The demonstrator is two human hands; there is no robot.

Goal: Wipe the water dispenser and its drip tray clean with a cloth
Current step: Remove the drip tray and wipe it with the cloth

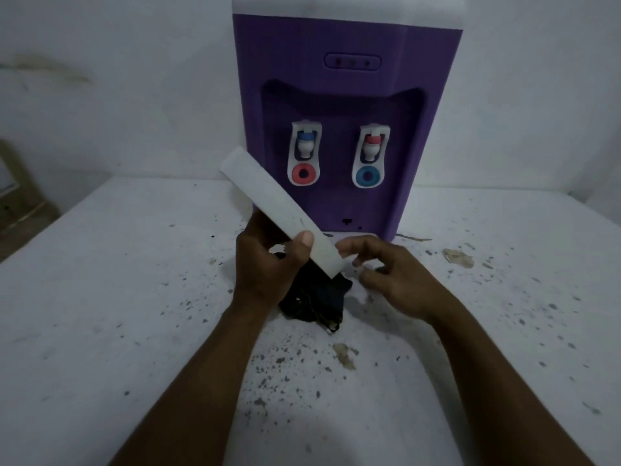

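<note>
A plain room, likely a home: stained white table, bare wall

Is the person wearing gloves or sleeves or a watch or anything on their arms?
No. The left hand and right hand are both bare, with no gloves or rings to be seen. Both forearms are bare too, as far as the picture shows: no sleeves, no watch, no bracelet. The fingernails are short.

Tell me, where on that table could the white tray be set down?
Bare table spreads wide left of the left hand, and also right of the right hand. The middle is crowded: the dark cloth lies just before the purple dispenser, under the drip tray.
</note>
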